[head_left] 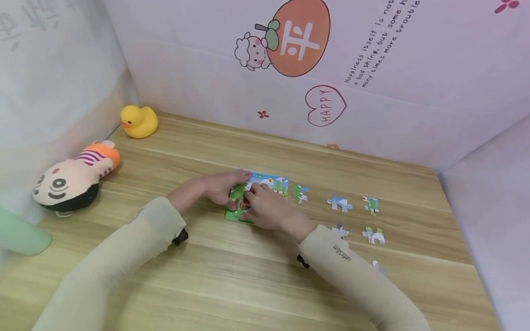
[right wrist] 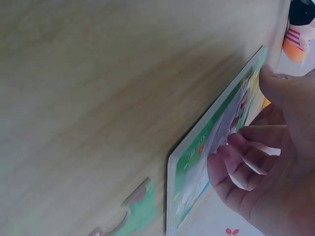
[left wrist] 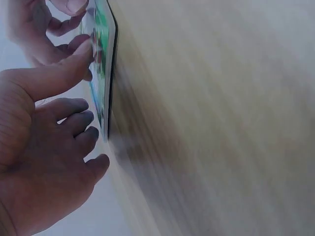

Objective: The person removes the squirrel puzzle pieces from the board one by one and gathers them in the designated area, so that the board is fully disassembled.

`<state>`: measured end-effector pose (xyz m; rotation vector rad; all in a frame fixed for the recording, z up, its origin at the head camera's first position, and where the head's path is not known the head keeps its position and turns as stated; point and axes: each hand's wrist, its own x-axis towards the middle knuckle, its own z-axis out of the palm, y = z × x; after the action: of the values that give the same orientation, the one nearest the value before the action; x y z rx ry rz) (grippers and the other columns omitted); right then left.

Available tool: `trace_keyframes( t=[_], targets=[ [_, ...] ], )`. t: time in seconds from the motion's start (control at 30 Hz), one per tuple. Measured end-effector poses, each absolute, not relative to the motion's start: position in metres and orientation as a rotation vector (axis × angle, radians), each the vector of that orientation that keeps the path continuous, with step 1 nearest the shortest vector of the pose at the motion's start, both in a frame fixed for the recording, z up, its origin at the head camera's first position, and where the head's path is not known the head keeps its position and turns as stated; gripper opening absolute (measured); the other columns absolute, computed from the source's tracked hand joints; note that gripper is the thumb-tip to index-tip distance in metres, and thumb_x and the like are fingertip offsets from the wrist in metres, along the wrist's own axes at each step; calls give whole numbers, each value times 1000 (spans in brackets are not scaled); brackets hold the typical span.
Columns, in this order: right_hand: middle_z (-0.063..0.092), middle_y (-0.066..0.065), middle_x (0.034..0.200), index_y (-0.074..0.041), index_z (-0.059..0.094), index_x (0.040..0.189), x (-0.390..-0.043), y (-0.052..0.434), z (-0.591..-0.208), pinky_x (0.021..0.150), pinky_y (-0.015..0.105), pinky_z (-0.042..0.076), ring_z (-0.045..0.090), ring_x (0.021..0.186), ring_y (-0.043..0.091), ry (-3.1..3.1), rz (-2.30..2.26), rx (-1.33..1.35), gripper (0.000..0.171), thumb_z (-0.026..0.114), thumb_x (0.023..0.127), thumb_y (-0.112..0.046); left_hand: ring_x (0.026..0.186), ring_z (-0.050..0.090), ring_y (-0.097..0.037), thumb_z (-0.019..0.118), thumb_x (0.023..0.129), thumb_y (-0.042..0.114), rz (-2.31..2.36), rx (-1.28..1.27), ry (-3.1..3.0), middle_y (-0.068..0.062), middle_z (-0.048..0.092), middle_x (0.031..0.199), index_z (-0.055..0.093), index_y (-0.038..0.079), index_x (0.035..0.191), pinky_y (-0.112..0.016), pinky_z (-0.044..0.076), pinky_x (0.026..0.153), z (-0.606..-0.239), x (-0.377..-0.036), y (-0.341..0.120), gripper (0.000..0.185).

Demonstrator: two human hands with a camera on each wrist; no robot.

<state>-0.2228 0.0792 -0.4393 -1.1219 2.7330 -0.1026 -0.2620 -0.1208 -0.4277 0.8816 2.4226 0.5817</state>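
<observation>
Sleeves [head_left: 120, 258]: nearest cam.
L hand [head_left: 210, 188]: fingers flat, puzzle board [head_left: 264, 181] pressed.
R hand [head_left: 269, 209]: fingertips pressed on board.
Risk: board could be slid, loose pieces [head_left: 339, 203] knocked by R sleeve.

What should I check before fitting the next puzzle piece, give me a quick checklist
1. Puzzle board flat on the table: ok.
2. Left hand steadying the board: ok, fingers rest on it.
3. Right hand free to pick up: not ok, its fingers press on the board.
4. Loose pieces within view to the right: ok, several lie apart on the wood.
5. Current piece seated flush: cannot tell, hands cover it.
6. Rubber duck clear of the work: ok.
</observation>
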Motion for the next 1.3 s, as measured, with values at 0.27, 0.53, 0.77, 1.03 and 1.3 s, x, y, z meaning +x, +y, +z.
trace_keyframes(
  t=[0.27, 0.53, 0.77, 1.03, 1.3],
  targets=[
    [59, 11, 126, -6, 61, 143, -218, 72, -444, 85, 42, 63, 57, 112, 26, 2780, -16, -1102, 61, 62, 101, -52, 164, 2, -44, 93, 75, 28, 437, 879, 2446, -26, 3, 174, 15, -8, 163, -64, 8, 134, -432, -264, -126, 123],
    [64, 10, 121, -12, 74, 118, -214, 70, -446, 90, 35, 58, 59, 108, 24, 2825, -170, -1158, 33, 72, 98, -38, 164, -7, -40, 96, 70, 29, 349, 861, 2387, -22, -9, 175, 5, -5, 164, -64, 5, 134, -428, -267, -125, 135],
    [63, 10, 125, -12, 74, 110, -213, 69, -445, 95, 36, 55, 56, 112, 25, 2822, -278, -1079, 27, 75, 96, -34, 165, -6, -39, 95, 71, 30, 275, 850, 2393, -20, -9, 175, 5, -3, 165, -63, 7, 134, -423, -266, -118, 134],
    [60, 14, 124, -6, 57, 113, -212, 67, -444, 102, 42, 51, 55, 112, 29, 2831, -319, -1090, 35, 75, 96, -30, 165, -7, -36, 95, 73, 28, 271, 802, 2393, -16, -9, 176, 7, -1, 166, -61, 7, 135, -421, -265, -117, 131],
    [75, 8, 99, -7, 51, 121, -202, 65, -438, 76, 29, 62, 74, 88, 20, 2765, -592, -1067, 26, 67, 100, -8, 165, -6, -35, 95, 72, 29, 237, 781, 2396, -16, -9, 176, 6, 0, 166, -60, 8, 135, -423, -265, -117, 132]
  ],
)
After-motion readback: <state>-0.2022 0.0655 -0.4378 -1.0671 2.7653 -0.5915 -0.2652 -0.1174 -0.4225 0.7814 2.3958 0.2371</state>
